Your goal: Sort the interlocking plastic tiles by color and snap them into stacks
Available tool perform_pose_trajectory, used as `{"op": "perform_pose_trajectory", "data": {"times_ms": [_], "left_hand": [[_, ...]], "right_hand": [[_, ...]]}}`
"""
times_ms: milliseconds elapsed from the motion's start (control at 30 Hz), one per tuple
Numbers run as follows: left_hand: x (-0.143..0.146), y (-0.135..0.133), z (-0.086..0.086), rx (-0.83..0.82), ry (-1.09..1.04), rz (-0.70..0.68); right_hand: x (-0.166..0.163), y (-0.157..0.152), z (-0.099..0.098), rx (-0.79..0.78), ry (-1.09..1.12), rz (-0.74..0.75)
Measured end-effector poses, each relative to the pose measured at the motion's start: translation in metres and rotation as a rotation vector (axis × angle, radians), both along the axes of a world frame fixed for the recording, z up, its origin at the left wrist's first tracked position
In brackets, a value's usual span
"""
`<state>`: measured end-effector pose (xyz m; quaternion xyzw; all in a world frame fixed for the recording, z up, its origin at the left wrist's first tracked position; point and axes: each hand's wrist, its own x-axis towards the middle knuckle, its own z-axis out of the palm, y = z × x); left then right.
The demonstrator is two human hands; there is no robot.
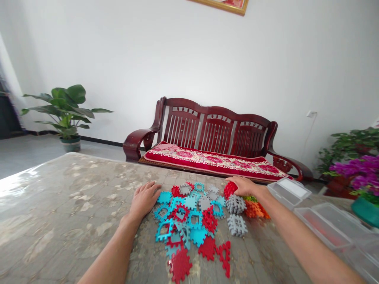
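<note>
Both hands rest over the patterned tablecloth (74,205), one at either side of a loose spread of interlocking plastic tiles (191,215), with twelve o'clock being straight ahead of the person and the spread as the dial's middle. At ten o'clock the left hand (145,198) lies palm down and empty, its fingers loosely extended, their tips just beside a cyan tile (164,197). Over at two o'clock the right hand (243,185) is curled around a stack of red tiles (229,190), gripping it from the far side, though some of its fingers are hidden from me. Just on the near side of that stack stands a grey stack (236,204), with a second grey stack (237,225) at three o'clock and orange tiles (255,209) beyond them, under the right forearm. Cyan, red, teal and grey pieces overlap in the spread; a red square tile (180,265) lies at six and a red triangular piece (224,256) between four and five. Farther out, between two and three, sit clear plastic boxes (289,192) and purple flowers (351,173). Toward twelve I see a carved wooden bench (214,124) with a red floral seat cover (213,158), and toward ten a leafy potted plant (69,108).
</note>
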<state>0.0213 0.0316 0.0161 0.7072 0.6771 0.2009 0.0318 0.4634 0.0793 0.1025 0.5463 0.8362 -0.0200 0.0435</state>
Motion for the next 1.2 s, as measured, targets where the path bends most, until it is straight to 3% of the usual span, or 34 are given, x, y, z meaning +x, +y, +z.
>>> {"op": "perform_pose_trajectory", "data": {"times_ms": [167,267,367,467,567,667,800,933,1100,1200], "left_hand": [[0.001,-0.001,0.002,-0.005,0.007,0.005],[0.003,-0.003,0.004,-0.013,0.007,0.011],[0.004,-0.004,0.006,-0.021,0.001,0.018],[0.005,-0.005,0.007,-0.026,-0.014,0.017],[0.004,-0.004,0.006,-0.023,-0.023,0.012],[0.003,-0.002,0.003,-0.013,-0.033,0.009],[0.003,0.0,-0.001,-0.007,-0.043,0.019],[0.002,0.0,-0.001,-0.011,-0.039,0.016],[0.003,-0.001,0.0,-0.005,-0.043,0.007],[0.003,-0.002,0.001,-0.003,-0.043,0.012]], "right_hand": [[-0.004,-0.01,0.015,0.007,0.012,-0.058],[-0.019,-0.023,0.023,0.128,0.102,-0.07],[-0.057,-0.045,0.018,0.199,0.312,-0.035],[-0.113,-0.074,0.002,0.05,0.516,0.038],[-0.162,-0.096,-0.015,0.036,0.516,0.179],[-0.19,-0.104,-0.026,-0.005,0.452,0.251],[-0.198,-0.101,-0.03,-0.048,0.363,0.3],[-0.199,-0.099,-0.032,-0.034,0.357,0.245],[-0.199,-0.099,-0.031,-0.005,0.454,0.167],[-0.197,-0.098,-0.028,0.094,0.548,0.102]]}}
